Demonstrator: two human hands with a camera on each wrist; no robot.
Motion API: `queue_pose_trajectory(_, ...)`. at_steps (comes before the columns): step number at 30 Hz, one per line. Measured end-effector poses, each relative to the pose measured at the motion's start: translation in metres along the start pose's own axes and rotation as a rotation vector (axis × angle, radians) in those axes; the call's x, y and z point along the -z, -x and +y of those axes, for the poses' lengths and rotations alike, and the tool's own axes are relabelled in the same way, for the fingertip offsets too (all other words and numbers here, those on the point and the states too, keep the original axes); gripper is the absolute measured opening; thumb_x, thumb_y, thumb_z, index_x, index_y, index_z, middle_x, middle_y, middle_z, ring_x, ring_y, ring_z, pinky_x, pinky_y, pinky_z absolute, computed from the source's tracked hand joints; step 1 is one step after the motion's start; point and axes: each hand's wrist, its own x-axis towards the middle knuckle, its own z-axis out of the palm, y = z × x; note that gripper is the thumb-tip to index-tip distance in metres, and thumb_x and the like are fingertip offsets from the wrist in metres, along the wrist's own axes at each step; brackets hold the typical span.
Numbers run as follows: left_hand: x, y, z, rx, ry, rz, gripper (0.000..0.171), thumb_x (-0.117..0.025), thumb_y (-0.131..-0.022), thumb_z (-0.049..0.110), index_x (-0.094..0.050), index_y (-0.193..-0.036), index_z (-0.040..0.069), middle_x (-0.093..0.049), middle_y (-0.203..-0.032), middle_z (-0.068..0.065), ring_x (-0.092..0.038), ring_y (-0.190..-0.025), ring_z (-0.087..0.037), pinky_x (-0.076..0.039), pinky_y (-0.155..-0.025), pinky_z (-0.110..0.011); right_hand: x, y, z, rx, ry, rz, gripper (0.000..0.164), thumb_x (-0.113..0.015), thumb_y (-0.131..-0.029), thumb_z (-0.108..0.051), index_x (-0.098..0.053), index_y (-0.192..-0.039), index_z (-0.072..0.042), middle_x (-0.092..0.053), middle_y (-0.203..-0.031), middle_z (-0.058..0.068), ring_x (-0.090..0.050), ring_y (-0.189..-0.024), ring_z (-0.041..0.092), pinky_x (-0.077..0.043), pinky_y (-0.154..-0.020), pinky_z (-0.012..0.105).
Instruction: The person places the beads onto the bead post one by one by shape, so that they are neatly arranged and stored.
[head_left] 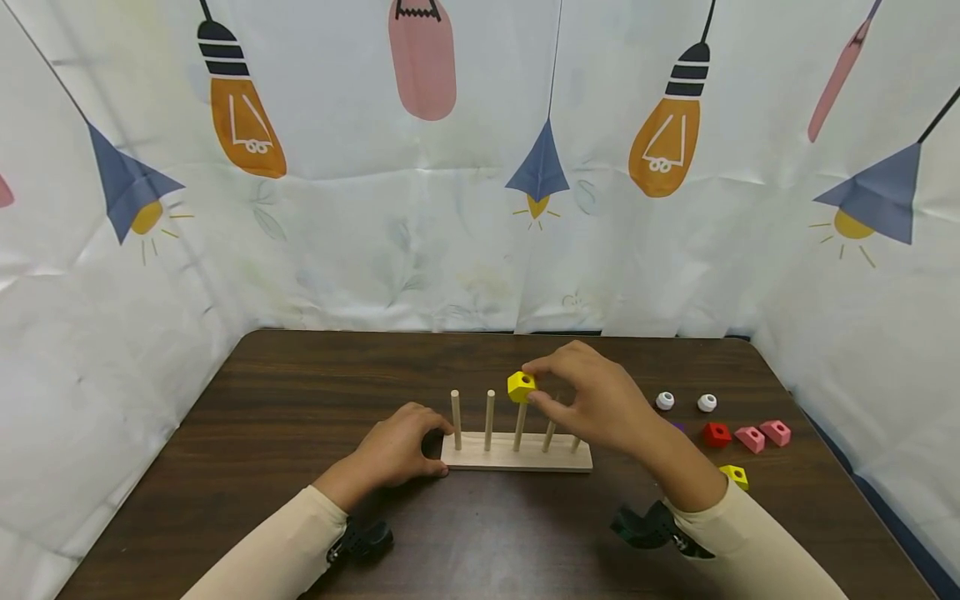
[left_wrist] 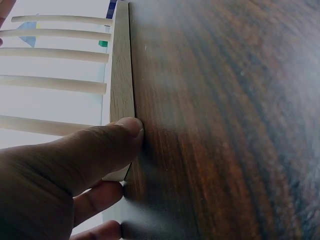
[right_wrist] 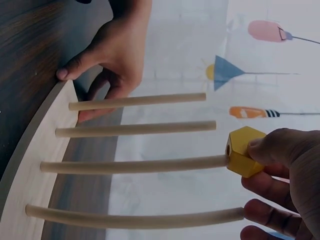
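A pale wooden base (head_left: 517,462) with several upright pegs stands on the dark table. My left hand (head_left: 397,446) grips its left end, the thumb (left_wrist: 131,126) on the front edge and the fingers around the end and behind. Between thumb and fingers my right hand (head_left: 600,400) pinches a yellow hexagonal bead (head_left: 519,387) with a hole through it. That bead is at the tip of the middle peg (right_wrist: 135,166), its hole facing the peg in the right wrist view; whether the tip is inside cannot be told. Behind the right hand, the rightmost pegs are partly hidden.
To the right lie two white round beads (head_left: 665,401), a red block (head_left: 716,434), two pink blocks (head_left: 750,439) and another yellow bead (head_left: 735,477), partly covered by the right forearm. A purple piece (head_left: 678,426) barely shows. A printed curtain (head_left: 465,275) surrounds the table.
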Motion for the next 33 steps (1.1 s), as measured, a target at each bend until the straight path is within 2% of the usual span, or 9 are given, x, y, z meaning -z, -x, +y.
queue_pose_trajectory(7,0.000,-0.001,0.000,-0.002,-0.012,0.009,0.047,-0.094,-0.073,0.031,-0.074,-0.115,0.022,-0.067,-0.119,0.001,-0.057,-0.118,-0.024,-0.053,-0.083,-0.053,-0.005,-0.004,-0.003,0.018,-0.020,0.014,0.031,-0.083,-0.087,-0.016,-0.073,-0.116,-0.014,-0.070,-0.102,-0.006,-0.060,-0.098,0.014,-0.051,-0.066,0.029)
queue_pose_trajectory(16,0.000,-0.001,0.001,-0.002,0.000,0.002,0.047,-0.094,-0.073,0.031,-0.074,-0.115,0.021,-0.067,-0.118,0.002,-0.057,-0.116,-0.023,-0.053,-0.083,-0.053,-0.011,-0.010,-0.007,0.010,-0.009,0.005,0.029,-0.081,-0.089,-0.018,-0.073,-0.118,-0.015,-0.071,-0.105,-0.006,-0.060,-0.102,0.013,-0.054,-0.079,0.035)
queue_pose_trajectory(33,0.001,-0.003,0.000,0.018,-0.005,-0.019,0.046,-0.094,-0.072,0.032,-0.074,-0.112,0.022,-0.066,-0.114,0.004,-0.058,-0.112,-0.021,-0.054,-0.081,-0.051,-0.022,-0.022,-0.018,-0.016,-0.033,0.008,0.029,-0.081,-0.091,-0.021,-0.073,-0.118,-0.016,-0.071,-0.106,-0.007,-0.059,-0.101,0.011,-0.053,-0.078,0.034)
